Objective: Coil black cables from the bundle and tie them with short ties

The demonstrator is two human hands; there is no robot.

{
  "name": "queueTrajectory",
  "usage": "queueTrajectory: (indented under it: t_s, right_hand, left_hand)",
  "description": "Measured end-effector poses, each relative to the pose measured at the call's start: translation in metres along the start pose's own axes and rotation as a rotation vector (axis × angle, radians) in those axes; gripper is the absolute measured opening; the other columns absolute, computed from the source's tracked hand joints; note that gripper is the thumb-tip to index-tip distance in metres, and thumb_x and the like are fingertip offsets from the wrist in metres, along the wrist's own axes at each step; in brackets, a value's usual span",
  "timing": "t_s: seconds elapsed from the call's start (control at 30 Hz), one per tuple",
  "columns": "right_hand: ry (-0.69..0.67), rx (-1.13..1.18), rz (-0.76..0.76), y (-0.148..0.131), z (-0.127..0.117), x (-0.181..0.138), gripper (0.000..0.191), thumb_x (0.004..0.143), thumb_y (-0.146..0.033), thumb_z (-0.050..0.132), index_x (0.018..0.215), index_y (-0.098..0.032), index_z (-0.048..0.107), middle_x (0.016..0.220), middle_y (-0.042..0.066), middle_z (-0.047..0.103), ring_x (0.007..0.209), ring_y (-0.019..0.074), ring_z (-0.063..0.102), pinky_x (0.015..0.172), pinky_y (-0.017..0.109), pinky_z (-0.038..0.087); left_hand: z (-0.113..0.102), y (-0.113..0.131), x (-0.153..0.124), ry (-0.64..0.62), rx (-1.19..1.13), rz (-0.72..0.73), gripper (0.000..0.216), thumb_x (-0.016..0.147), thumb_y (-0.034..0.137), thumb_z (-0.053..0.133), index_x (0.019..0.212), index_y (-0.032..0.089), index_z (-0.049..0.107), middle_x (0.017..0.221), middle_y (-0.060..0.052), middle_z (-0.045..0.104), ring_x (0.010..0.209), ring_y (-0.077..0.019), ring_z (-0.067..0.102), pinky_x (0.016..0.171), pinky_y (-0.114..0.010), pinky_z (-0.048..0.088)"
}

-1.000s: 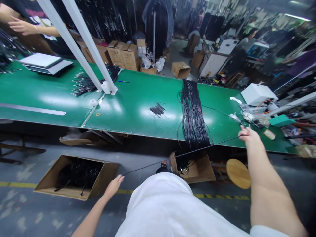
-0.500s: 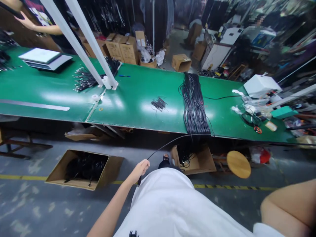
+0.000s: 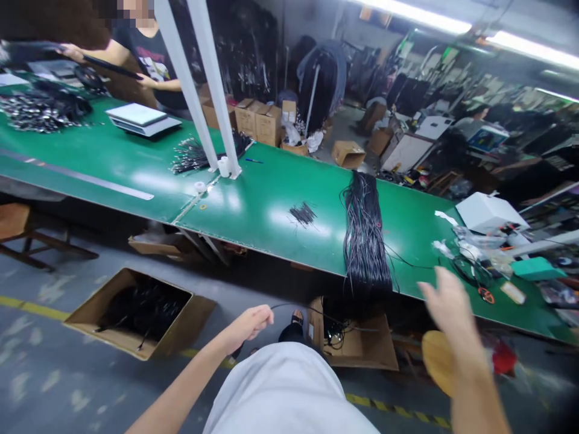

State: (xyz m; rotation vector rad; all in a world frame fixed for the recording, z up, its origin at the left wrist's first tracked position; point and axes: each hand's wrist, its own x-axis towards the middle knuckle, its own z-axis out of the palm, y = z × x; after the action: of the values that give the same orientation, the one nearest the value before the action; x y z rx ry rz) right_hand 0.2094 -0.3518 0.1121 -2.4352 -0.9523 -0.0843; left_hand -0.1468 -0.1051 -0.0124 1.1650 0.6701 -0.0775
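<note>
My left hand [image 3: 246, 325] is closed in a fist around the end of a thin black cable [image 3: 294, 308], low in front of my white clothing. The cable curves right into a small open cardboard box [image 3: 362, 346] of cables under the table edge. My right hand [image 3: 447, 307] is raised and blurred, fingers spread, holding nothing, just in front of the green table [image 3: 253, 199]. A long bundle of black cables [image 3: 364, 241] lies across the table and hangs over its near edge, left of that hand.
A bigger open box of black cables [image 3: 136, 310] sits on the floor at left. A round wooden stool [image 3: 436, 361] stands under my right arm. Short black pieces [image 3: 302, 214], white posts [image 3: 208, 90], a white box [image 3: 488, 211] and clutter lie on the table. Another person [image 3: 145, 57] works far left.
My right hand let the cable go, dropped out of view, and has come back up open near the table edge. My left fist kept the cable end, which now hangs slack.
</note>
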Motion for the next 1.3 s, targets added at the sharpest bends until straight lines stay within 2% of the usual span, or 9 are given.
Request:
queueTrajectory:
  t_s: [0.13,0.2,0.37,0.5,0.6,0.73,0.87,1.03,1.3]
  right_hand:
    - [-0.748,0.53,-0.332,-0.091,0.128,-0.045,0.038,0.086,-0.046,0.053,0.118,-0.027,0.064,0.106,0.009,0.068,0.105,0.026,0.063,0.095,0.044,0.051]
    - [-0.881,0.651,-0.274,-0.101,0.159,-0.057,0.036,0.09,-0.05,0.045,0.099,-0.022,0.068,0.076,0.004,0.064,0.072,0.0184,0.061,0.071,0.034,0.054]
    - [-0.45,0.544,-0.069,-0.029,0.142,-0.044,0.03,0.089,-0.049,0.052,0.078,-0.025,0.066,0.074,0.004,0.065,0.067,0.0196,0.057,0.06,0.032,0.046]
    - [-0.628,0.525,-0.179,-0.038,0.118,-0.05,0.015,0.078,-0.043,0.07,0.085,-0.03,0.073,0.083,0.002,0.07,0.076,0.0208,0.062,0.069,0.031,0.046]
    - [-0.798,0.483,-0.53,-0.097,0.106,-0.045,0.019,0.088,-0.04,0.062,0.096,-0.029,0.075,0.085,0.001,0.071,0.079,0.0176,0.064,0.071,0.028,0.046]
    - [-0.5,0.407,-0.629,-0.139,0.093,0.0,0.027,0.093,-0.035,0.055,0.096,-0.019,0.076,0.094,0.004,0.074,0.087,0.0154,0.065,0.079,0.027,0.045]
    - [-0.35,0.37,-0.403,-0.119,0.099,0.041,0.044,0.092,-0.045,0.055,0.101,-0.007,0.075,0.09,0.007,0.073,0.08,0.0092,0.061,0.074,0.025,0.039]
    - [-0.404,0.374,-0.284,-0.095,0.112,0.044,0.061,0.086,-0.053,0.047,0.103,0.0,0.073,0.091,0.006,0.072,0.082,0.0055,0.058,0.072,0.027,0.035]
    - [-0.314,0.519,-0.233,-0.078,0.139,0.04,0.025,0.086,-0.033,0.063,0.09,-0.013,0.079,0.081,0.005,0.073,0.076,0.0121,0.062,0.068,0.023,0.042]
  left_hand:
    - [0.028,0.046,-0.016,-0.196,-0.143,0.078,0.046,0.084,0.059,0.062,0.079,0.013,0.058,0.052,0.01,0.023,0.045,-0.0027,0.014,0.04,-0.017,0.01]
    - [0.011,0.062,-0.03,-0.087,-0.367,0.162,0.037,0.088,0.048,0.062,0.079,0.013,0.058,0.052,0.01,0.023,0.043,-0.0019,0.013,0.037,-0.014,0.012]
    - [-0.073,0.075,-0.068,0.444,-0.964,0.583,0.023,0.101,0.025,0.042,0.087,0.015,0.056,0.055,0.009,0.036,0.038,0.0002,0.028,0.034,-0.005,0.023]
    - [-0.057,0.061,-0.048,0.647,-0.491,0.378,0.019,0.091,0.03,0.06,0.097,0.012,0.064,0.067,0.003,0.06,0.049,-0.0025,0.055,0.042,-0.008,0.041]
    - [-0.003,0.048,-0.017,0.347,-0.049,0.295,0.036,0.084,0.042,0.069,0.101,0.011,0.069,0.097,-0.009,0.073,0.087,-0.015,0.071,0.077,-0.023,0.058]
    - [0.039,0.047,0.003,-0.097,-0.092,0.261,0.048,0.084,0.052,0.066,0.106,0.009,0.068,0.106,-0.014,0.073,0.101,-0.0222,0.07,0.098,-0.039,0.052]
    - [0.037,0.05,0.001,-0.134,-0.253,0.108,0.046,0.09,0.046,0.061,0.114,0.006,0.062,0.096,-0.011,0.071,0.089,-0.0195,0.071,0.093,-0.041,0.053]
    - [0.037,0.041,-0.005,-0.206,-0.39,0.0,0.038,0.086,0.035,0.068,0.111,0.006,0.065,0.08,-0.002,0.061,0.072,-0.0087,0.061,0.076,-0.026,0.053]
    - [0.054,0.034,0.001,-0.208,-0.502,-0.09,0.028,0.083,0.031,0.072,0.098,0.007,0.071,0.062,0.004,0.044,0.049,-0.0025,0.041,0.047,-0.015,0.038]
